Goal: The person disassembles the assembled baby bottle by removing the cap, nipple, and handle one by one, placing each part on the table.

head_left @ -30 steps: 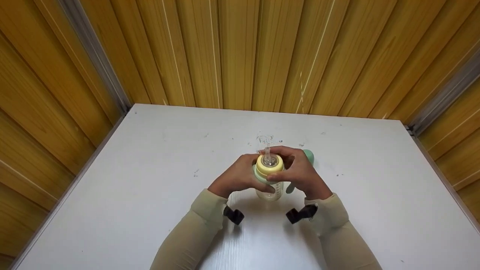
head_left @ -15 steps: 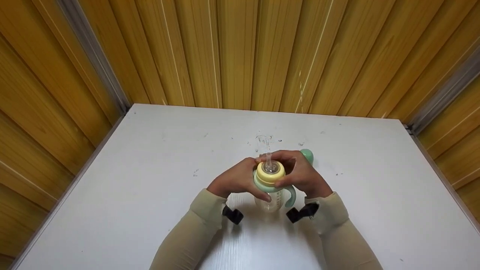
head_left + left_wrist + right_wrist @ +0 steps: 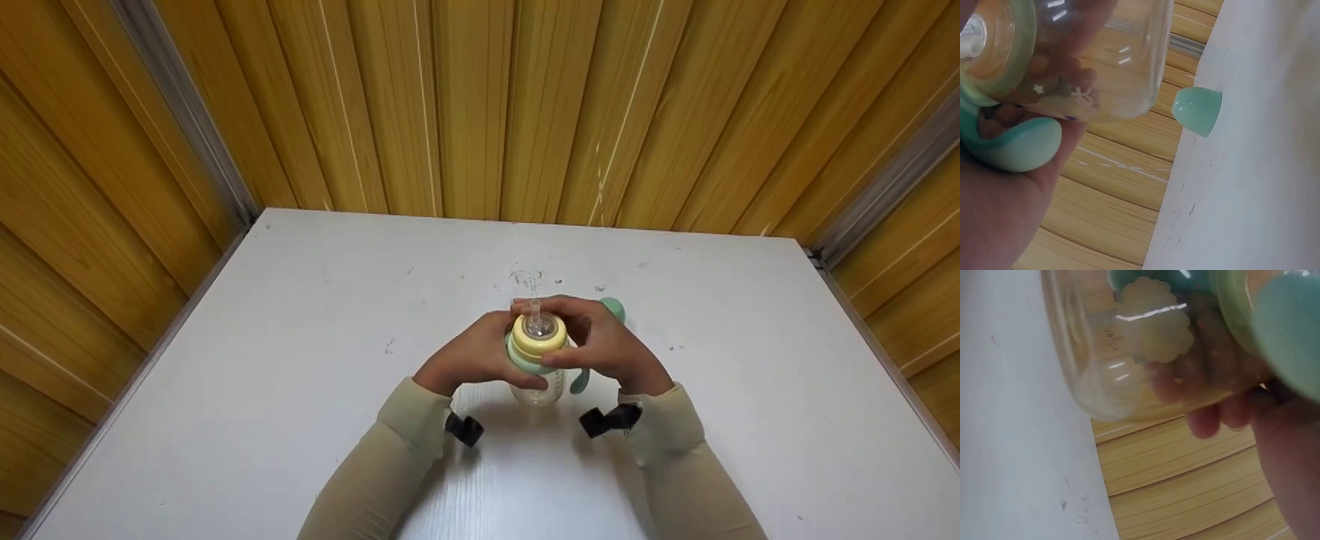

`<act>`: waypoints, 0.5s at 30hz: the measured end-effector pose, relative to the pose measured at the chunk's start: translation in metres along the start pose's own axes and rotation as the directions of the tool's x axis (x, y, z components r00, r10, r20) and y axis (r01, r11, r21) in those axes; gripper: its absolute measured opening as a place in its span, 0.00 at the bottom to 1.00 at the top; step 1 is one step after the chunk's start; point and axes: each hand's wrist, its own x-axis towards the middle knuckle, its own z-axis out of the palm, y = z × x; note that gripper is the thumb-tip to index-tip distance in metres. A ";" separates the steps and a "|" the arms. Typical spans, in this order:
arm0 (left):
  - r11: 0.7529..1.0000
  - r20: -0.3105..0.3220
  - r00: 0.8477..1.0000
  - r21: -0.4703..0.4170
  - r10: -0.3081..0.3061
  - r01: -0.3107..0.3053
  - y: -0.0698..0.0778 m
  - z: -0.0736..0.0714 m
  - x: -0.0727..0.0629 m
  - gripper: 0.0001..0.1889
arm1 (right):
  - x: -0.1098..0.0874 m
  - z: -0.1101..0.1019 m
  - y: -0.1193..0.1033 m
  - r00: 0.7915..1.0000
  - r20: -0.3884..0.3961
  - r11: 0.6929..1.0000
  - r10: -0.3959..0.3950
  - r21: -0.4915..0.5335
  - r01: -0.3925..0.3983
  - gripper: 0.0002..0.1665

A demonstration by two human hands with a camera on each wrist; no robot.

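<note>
A clear baby bottle point(image 3: 537, 396) with a yellow collar point(image 3: 529, 349) and a see-through nipple point(image 3: 535, 315) is held upright between both hands. My left hand point(image 3: 478, 351) grips its left side, the thumb lying across the front below the pale green handle ring. From the right, my right hand point(image 3: 604, 345) curls round the collar, with its thumb on the front. One green handle point(image 3: 580, 381) hangs down below the right hand; the other handle point(image 3: 1022, 147) lies against the left palm in the left wrist view. The right wrist view shows a pale flower-shaped print point(image 3: 1154, 323) on the bottle.
A rounded green bottle cap point(image 3: 1197, 110) stands on the white table point(image 3: 300, 360), behind the right hand in the head view. Wood-patterned panels point(image 3: 472, 112) rise at the table's far edge and sides. Dark camera mounts point(image 3: 463, 429) sit on both wrists.
The bottle tipped or dipped toward the person by half a second ago, showing more of its right handle, and has since come back up and slightly away. Both hands keep hold of it throughout.
</note>
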 end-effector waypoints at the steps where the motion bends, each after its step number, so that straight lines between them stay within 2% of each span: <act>1: 1.000 -0.010 1.000 0.011 -0.003 0.003 0.000 0.000 0.000 0.37 | 0.000 0.000 0.000 1.000 -0.010 1.000 0.000 -0.029 -0.001 0.34; 5: 0.999 -0.068 0.998 0.050 -0.019 0.022 0.003 -0.001 0.000 0.37 | 0.001 0.003 -0.004 0.997 -0.067 0.989 0.030 -0.143 -0.040 0.35; 9: 0.995 -0.151 0.988 0.089 -0.029 0.043 0.006 0.000 0.000 0.37 | 0.003 0.007 -0.007 0.987 -0.147 0.965 0.066 -0.242 -0.101 0.40; 12: 0.990 -0.228 0.973 0.121 -0.048 0.077 0.008 0.001 0.001 0.37 | 0.005 0.010 -0.009 0.973 -0.219 0.952 0.076 -0.274 -0.136 0.45; 15: 0.981 -0.300 0.951 0.151 -0.068 0.118 0.008 0.001 0.003 0.37 | 0.008 0.013 -0.010 0.949 -0.305 0.941 0.077 -0.293 -0.171 0.50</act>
